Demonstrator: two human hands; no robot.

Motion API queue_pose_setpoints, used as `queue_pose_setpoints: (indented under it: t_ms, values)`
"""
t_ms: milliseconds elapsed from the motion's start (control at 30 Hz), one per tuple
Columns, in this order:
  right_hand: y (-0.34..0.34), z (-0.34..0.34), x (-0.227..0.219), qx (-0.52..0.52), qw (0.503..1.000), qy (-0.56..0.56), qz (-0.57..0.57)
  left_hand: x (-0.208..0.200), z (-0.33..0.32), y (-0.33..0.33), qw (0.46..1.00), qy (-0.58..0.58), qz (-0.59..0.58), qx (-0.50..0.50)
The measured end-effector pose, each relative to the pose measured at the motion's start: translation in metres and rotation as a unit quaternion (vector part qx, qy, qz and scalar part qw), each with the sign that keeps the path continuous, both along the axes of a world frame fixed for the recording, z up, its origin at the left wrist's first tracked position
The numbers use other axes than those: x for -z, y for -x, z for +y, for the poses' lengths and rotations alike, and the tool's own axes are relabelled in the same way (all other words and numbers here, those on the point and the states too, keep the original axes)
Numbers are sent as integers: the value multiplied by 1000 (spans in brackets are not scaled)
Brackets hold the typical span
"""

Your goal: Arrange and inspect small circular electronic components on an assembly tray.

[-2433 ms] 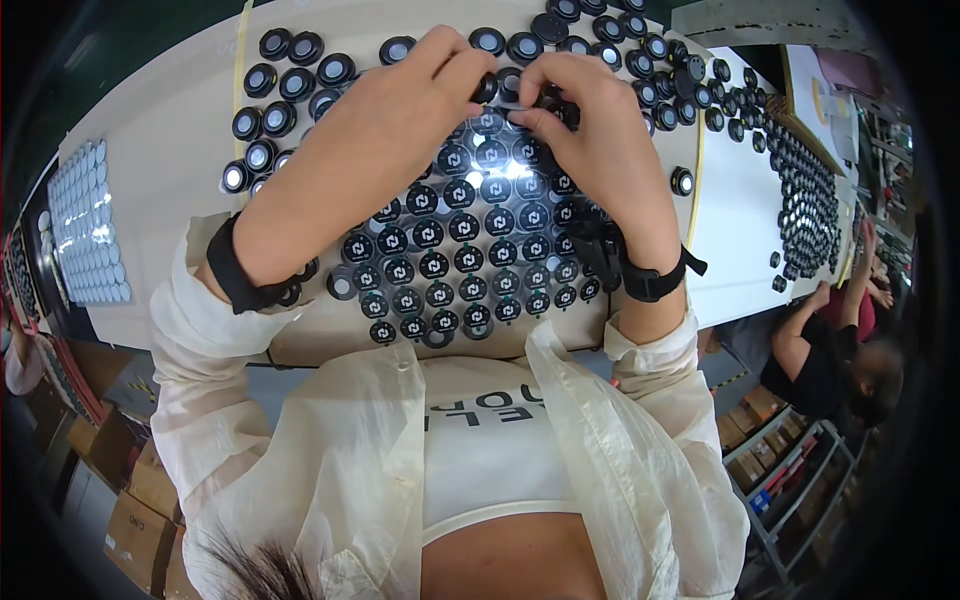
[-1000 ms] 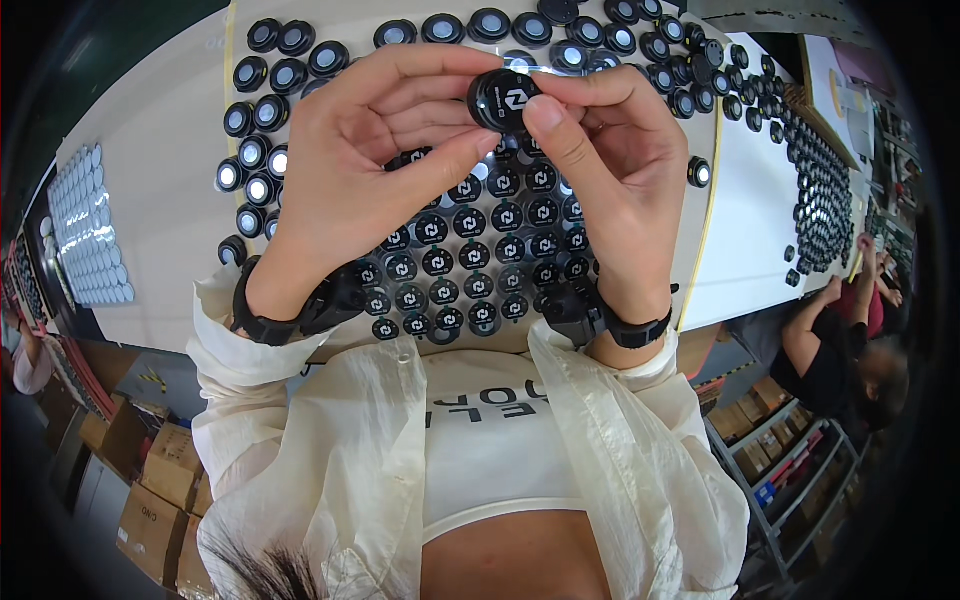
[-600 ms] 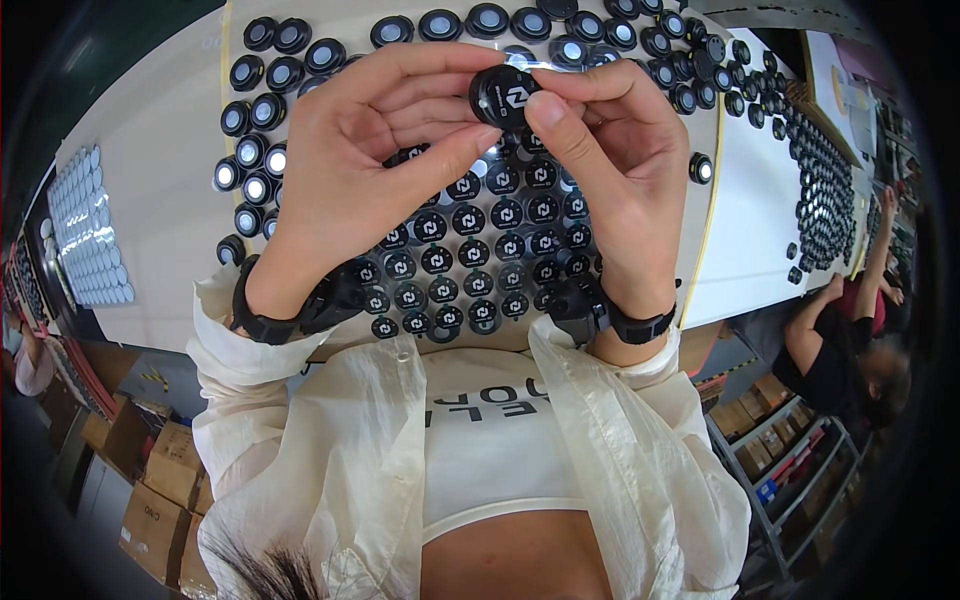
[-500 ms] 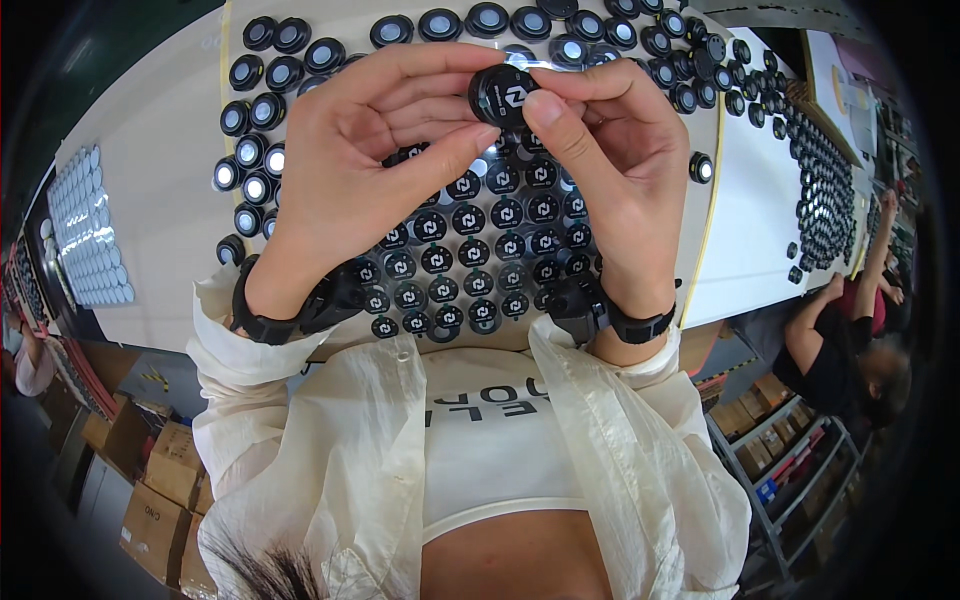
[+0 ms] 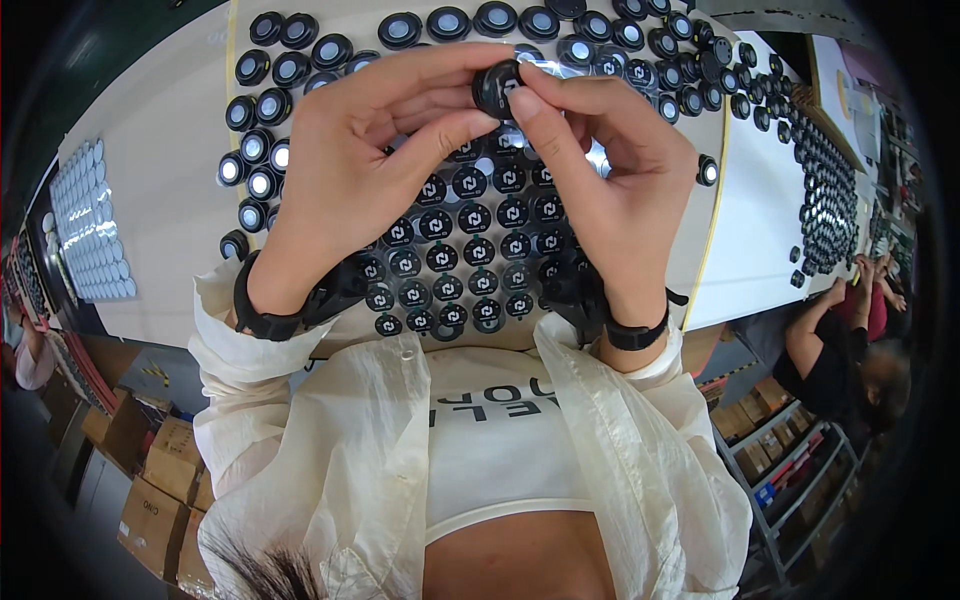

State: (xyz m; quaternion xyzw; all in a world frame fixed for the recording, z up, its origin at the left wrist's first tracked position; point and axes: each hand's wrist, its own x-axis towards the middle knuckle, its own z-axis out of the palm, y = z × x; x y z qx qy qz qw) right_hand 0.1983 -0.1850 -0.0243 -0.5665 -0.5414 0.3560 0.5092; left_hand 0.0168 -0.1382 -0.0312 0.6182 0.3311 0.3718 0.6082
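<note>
Both hands are raised over the desk (image 5: 190, 215) and share one black round cap (image 5: 490, 92). The left hand (image 5: 350, 165) has its thumb and index finger pinching the cap's left and lower edge, the other fingers bent behind. The right hand (image 5: 615, 175) pinches its right side, thumb pressed across the face and index finger at the rim. Half a second ago the cap showed its face and white symbol almost fully; now it is turned more edgewise, and the right thumb covers part of the symbol. At the first frame the hands were lower over the parts, backs upward; now the palms face the wearer.

Below the hands lie rows of round black stickers (image 5: 437, 222) with the same white symbol. Black round parts with pale centres (image 5: 398, 30) stand beyond and to the left, looking much as they did, apart from a slight shift of the view. A sheet of pale discs (image 5: 90, 220) lies at the far left, and a yellow tape line (image 5: 715, 200) runs down the right. There, a co-worker's (image 5: 815, 345) raised arm has come down since half a second ago.
</note>
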Motion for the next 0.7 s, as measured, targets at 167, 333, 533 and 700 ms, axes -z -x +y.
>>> queue_pose_setpoints:
  t_ms: [167,333,533,700]
  values:
    - [3,2,1,-37,981,-77,-173,-6,26,0,999,-41,16,9]
    - [-16,14,8,-59,983,-21,-173,-21,109,-5,927,-242,284,-23]
    - [-26,43,9,-127,943,-35,-305,-19,161,18,802,-392,445,-72]
    - [-20,51,16,-152,939,2,-307,-12,96,17,845,-414,301,153]
